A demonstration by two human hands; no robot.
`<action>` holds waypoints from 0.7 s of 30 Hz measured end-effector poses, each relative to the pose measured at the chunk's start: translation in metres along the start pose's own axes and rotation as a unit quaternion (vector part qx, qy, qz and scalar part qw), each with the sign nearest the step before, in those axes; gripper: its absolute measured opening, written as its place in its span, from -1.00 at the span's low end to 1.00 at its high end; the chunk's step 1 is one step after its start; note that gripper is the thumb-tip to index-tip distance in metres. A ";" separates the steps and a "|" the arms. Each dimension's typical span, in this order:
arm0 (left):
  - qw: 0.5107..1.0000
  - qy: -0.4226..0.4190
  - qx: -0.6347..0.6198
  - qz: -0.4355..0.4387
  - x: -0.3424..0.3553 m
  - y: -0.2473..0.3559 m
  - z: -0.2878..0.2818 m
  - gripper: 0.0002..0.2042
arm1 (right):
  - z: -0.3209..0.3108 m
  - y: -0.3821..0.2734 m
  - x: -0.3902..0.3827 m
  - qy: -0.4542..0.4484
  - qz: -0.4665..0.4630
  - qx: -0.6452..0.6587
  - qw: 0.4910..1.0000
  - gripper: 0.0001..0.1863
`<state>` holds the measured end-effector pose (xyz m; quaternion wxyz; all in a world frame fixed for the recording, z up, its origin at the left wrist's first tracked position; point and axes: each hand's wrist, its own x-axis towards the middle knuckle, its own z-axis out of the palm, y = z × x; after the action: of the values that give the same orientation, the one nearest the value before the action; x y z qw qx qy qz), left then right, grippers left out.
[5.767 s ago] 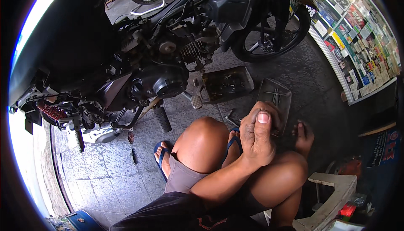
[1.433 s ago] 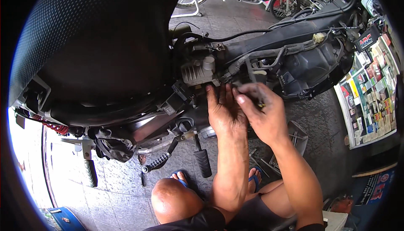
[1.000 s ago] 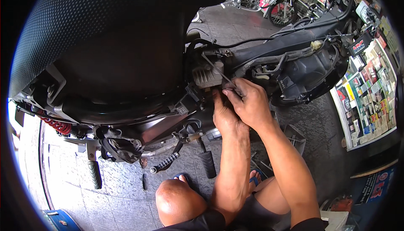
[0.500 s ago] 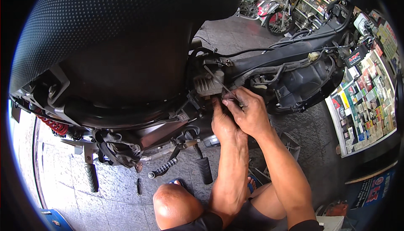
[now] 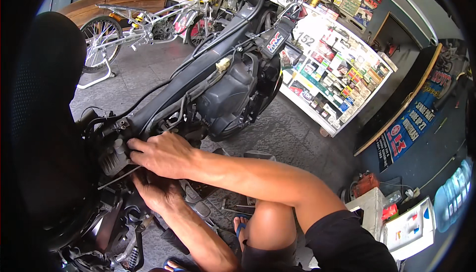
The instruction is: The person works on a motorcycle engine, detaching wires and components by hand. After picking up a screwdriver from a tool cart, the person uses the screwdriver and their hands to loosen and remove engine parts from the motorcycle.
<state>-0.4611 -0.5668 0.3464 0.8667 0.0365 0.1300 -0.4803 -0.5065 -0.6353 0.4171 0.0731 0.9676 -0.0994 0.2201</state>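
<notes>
My right hand (image 5: pixel 166 155) is closed at the ribbed grey metal part (image 5: pixel 114 162) under the motorcycle seat (image 5: pixel 54 108), its fingertips close against that part. A thin metal rod (image 5: pixel 119 177) comes out from under its curled fingers and points to the lower left; its other end is hidden. Just below, my left hand (image 5: pixel 157 192) reaches in beneath the ribbed part. Its fingertips are out of sight behind my right hand and the motorcycle parts. My right forearm crosses above my left one.
The dark motorcycle frame (image 5: pixel 183 71) runs up and away with cables along it. Beyond stand a silver bike frame (image 5: pixel 144 29) and a display case (image 5: pixel 342 69) of small packages. A white box (image 5: pixel 411 230) and a blue water bottle (image 5: pixel 453 188) are at right.
The view has swung right, so the hands and ribbed part now lie farther left. The rod, formerly pointing up and left, now slants down and left.
</notes>
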 end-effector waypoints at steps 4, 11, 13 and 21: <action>0.999 -0.020 0.023 0.035 0.010 0.001 -0.010 -0.57 | -0.002 0.010 0.010 -0.011 -0.093 -0.032 0.995 -0.86; 0.998 0.015 0.013 0.066 0.010 -0.005 -0.002 -0.65 | -0.001 0.023 0.008 -0.023 -0.138 -0.068 0.988 -0.88; 0.998 0.002 0.007 0.069 0.011 -0.004 -0.003 -0.66 | -0.002 0.025 0.008 -0.027 -0.147 -0.056 0.987 -0.87; 0.995 0.058 0.016 0.085 0.003 -0.002 0.001 -0.68 | 0.004 0.021 0.014 -0.031 -0.149 -0.076 0.985 -0.90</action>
<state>-0.4609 -0.5703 0.3472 0.8946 0.0886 0.1685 -0.4043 -0.4966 -0.6584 0.4217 0.1753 0.9696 0.0271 0.1688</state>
